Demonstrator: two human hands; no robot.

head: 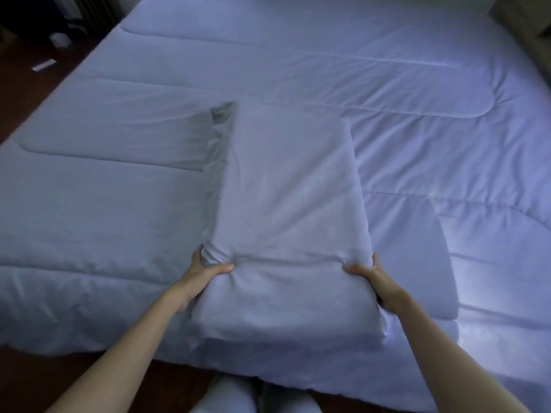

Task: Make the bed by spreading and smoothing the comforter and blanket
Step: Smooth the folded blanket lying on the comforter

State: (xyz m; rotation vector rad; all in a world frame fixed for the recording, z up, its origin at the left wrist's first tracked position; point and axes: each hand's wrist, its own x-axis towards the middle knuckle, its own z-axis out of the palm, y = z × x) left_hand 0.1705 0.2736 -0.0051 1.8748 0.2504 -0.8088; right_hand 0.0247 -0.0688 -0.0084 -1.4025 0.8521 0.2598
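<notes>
Left hand, right hand grip folded blanket (atop comforter).

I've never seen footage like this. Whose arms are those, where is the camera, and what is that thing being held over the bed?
No machine here: a person wears one camera on the head, looking down, so the arms are their own. Their left hand and right hand each grip a side of a soft pale bundle, a pillow or a folded blanket; I cannot tell which. Under it a quilted pale comforter lies spread out flat. Dark floor shows at the left.
</notes>
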